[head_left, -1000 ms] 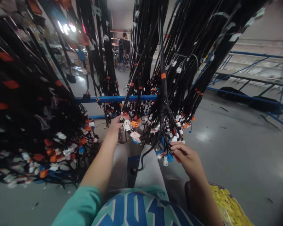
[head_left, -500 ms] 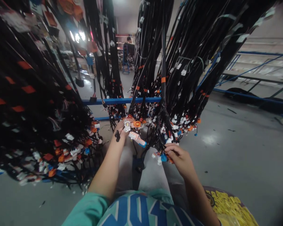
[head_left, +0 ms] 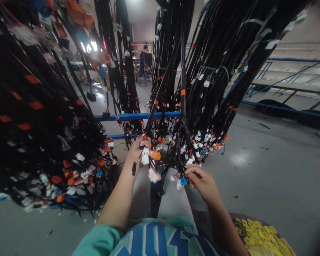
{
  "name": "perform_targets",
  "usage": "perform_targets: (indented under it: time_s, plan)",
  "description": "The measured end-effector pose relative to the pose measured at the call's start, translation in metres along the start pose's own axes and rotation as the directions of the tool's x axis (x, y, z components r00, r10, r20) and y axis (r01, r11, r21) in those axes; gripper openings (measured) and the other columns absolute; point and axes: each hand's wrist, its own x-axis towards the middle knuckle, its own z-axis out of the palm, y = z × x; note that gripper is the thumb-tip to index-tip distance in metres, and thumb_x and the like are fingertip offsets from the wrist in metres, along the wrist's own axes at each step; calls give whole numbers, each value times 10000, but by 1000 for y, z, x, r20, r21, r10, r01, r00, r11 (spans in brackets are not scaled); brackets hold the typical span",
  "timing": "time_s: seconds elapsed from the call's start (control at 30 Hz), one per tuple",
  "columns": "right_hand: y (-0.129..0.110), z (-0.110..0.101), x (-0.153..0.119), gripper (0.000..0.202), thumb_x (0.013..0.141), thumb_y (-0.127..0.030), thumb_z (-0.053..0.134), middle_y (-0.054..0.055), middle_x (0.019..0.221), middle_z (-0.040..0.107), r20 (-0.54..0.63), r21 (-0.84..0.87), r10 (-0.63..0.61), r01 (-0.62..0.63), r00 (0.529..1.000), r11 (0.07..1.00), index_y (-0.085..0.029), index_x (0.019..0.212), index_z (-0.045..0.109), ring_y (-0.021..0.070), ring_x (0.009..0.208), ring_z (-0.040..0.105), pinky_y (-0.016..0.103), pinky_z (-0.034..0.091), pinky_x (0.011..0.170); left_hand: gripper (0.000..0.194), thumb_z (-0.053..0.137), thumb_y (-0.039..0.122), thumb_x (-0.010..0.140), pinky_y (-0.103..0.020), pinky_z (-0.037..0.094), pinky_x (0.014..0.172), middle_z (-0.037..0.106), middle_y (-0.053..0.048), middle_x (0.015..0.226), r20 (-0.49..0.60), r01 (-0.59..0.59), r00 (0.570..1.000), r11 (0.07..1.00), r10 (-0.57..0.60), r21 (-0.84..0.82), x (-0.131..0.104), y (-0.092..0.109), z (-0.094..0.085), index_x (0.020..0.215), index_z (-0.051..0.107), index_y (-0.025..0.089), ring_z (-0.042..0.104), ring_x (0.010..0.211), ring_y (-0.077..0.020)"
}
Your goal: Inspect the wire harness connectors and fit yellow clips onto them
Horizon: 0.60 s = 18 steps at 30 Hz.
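My left hand [head_left: 136, 151] is closed round the end of a black wire harness. From its fingers hang a white connector [head_left: 145, 156], an orange connector [head_left: 156, 155] and a blurred whitish connector [head_left: 154, 175]. My right hand [head_left: 201, 177] is closed on the lower branches of a taped wire harness [head_left: 183, 124], in front of my knees. Below its fingertips dangle a blue connector [head_left: 183, 180] and a small white connector [head_left: 179, 184]. The exact wires inside both grips are hidden by the fingers.
Thick hanging harness bundles stand at left [head_left: 42, 124] and right [head_left: 216, 71]. A blue rail [head_left: 138, 116] crosses behind my hands. At lower right is a round container of yellow pieces [head_left: 264, 234]. Blue-framed racks [head_left: 288, 85] stand far right; a person [head_left: 145, 48] is in the distance.
The connectors at my left hand have swung downward, the whitish one now hanging lower. My right hand has stayed nearly in place on its branches.
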Motion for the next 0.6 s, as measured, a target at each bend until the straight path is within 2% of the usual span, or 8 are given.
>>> perform_targets:
  time_s: [0.1, 0.2, 0.3, 0.4, 0.47, 0.53, 0.6]
  plan:
    - [-5, -1, -2, 134, 699, -264, 571, 63, 830, 644, 76, 72, 20, -26, 997, 997, -197, 620, 656, 171, 744, 595, 287, 463, 689, 212, 464, 171, 839, -168, 357, 388, 450, 31, 492, -23, 33, 999, 995, -31, 92, -6, -23, 4, 637, 491, 116, 403, 376, -48]
    - [-8, 5, -2, 121, 693, -258, 593, 61, 813, 637, 148, 162, 12, -36, 989, 986, -191, 614, 657, 159, 711, 589, 258, 462, 628, 122, 639, 159, 694, -185, 363, 404, 507, 33, 508, -24, 6, 1000, 983, -2, 181, -17, -57, 9, 713, 523, 127, 457, 397, -77]
    - [-7, 18, 3, 126, 703, -256, 591, 55, 778, 640, 175, 191, -24, -10, 984, 981, -198, 609, 653, 169, 743, 595, 272, 469, 668, 315, 741, 165, 542, -187, 372, 451, 549, 36, 564, 60, -29, 998, 962, 13, 271, -27, -82, 16, 800, 566, 125, 481, 459, -82]
    - [-10, 24, 7, 147, 727, -231, 551, 59, 810, 648, 179, 83, -60, 46, 982, 995, -205, 626, 656, 177, 790, 607, 299, 475, 738, 414, 751, 244, 503, -206, 392, 500, 546, 32, 596, 184, -42, 983, 934, -25, 355, -36, -93, 23, 857, 579, 114, 496, 530, -101]
    - [-19, 19, 9, 175, 750, -212, 515, 68, 881, 650, 236, -34, -107, 119, 966, 992, -211, 667, 670, 183, 854, 611, 311, 474, 783, 484, 744, 297, 513, -216, 395, 509, 542, 30, 612, 229, -12, 970, 934, -76, 358, -42, -94, 27, 929, 571, 120, 496, 540, -106]
    - [-31, 6, 10, 165, 763, -221, 521, 68, 964, 647, 368, -108, -140, 192, 919, 976, -225, 751, 686, 188, 915, 606, 315, 475, 808, 540, 746, 329, 521, -221, 397, 513, 543, 32, 623, 262, 27, 958, 943, -120, 331, -46, -95, 29, 988, 553, 137, 489, 525, -99]
    - [-39, -11, 14, 172, 739, -243, 584, 54, 969, 660, 501, -102, -119, 195, 857, 975, -245, 882, 680, 181, 882, 618, 310, 494, 782, 567, 760, 337, 506, -223, 401, 513, 539, 37, 610, 275, 50, 951, 949, -140, 310, -48, -95, 30, 992, 543, 144, 479, 499, -89]
